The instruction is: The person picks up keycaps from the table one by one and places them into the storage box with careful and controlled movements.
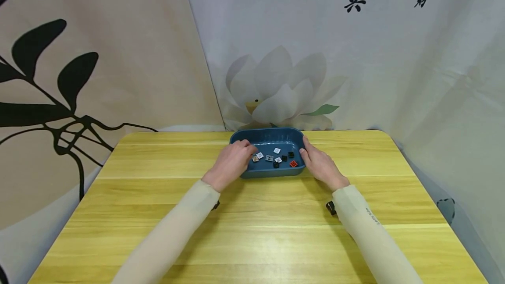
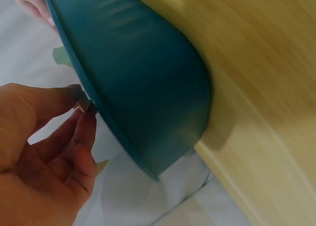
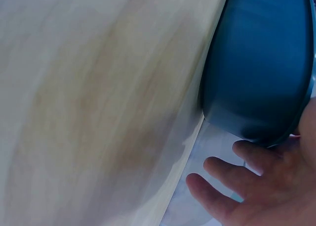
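A blue tray (image 1: 272, 173) stands near the table's far edge. Small square pieces that look like keyboard switches, such as a red one (image 1: 293, 164) and a white one (image 1: 277, 150), lie scattered inside. My left hand (image 1: 232, 161) is over the tray's left end. In the left wrist view its thumb and fingertips pinch a small greyish piece (image 2: 85, 103) at the rim; the fingers partly hide its shape. My right hand (image 1: 320, 165) holds the tray's right end, thumb at the rim. In the right wrist view, its other fingers (image 3: 229, 176) spread out beside the outer wall.
The wooden table (image 1: 268, 231) ends just behind the tray. A printed curtain (image 1: 300, 34) hangs behind and along the sides. A dark wrist device (image 1: 331, 207) shows under the right sleeve.
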{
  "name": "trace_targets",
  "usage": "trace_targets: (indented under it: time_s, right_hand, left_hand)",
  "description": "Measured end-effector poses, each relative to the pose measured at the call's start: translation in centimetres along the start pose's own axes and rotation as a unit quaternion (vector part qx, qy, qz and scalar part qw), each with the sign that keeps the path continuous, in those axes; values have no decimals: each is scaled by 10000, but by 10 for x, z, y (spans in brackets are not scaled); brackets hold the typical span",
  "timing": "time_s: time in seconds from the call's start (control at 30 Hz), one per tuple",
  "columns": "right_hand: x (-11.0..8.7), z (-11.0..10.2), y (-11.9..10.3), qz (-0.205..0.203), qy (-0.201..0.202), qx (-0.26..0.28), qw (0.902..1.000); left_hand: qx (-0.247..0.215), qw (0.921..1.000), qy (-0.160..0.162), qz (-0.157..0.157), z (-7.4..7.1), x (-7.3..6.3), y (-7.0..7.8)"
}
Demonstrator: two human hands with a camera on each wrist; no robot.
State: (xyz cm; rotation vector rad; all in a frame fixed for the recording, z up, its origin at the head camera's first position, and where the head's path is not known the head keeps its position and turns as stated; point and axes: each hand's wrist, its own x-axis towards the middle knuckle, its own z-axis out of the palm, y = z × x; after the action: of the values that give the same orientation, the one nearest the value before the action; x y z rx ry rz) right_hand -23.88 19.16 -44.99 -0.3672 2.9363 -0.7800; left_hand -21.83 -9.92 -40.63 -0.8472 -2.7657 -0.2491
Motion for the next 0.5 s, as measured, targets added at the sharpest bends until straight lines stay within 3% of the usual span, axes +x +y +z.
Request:
trace_targets:
  time_s: [0.2,0.5]
  right_hand:
    - [-1,-1,-1,-2,-24,8,10000]
    - [-1,-2,-1,15,-36,25,10000]
  left_hand:
    - [-208,9985,-491,-111,9,11,4]
    - [-127,9934,-1132,-156,15,21,5]
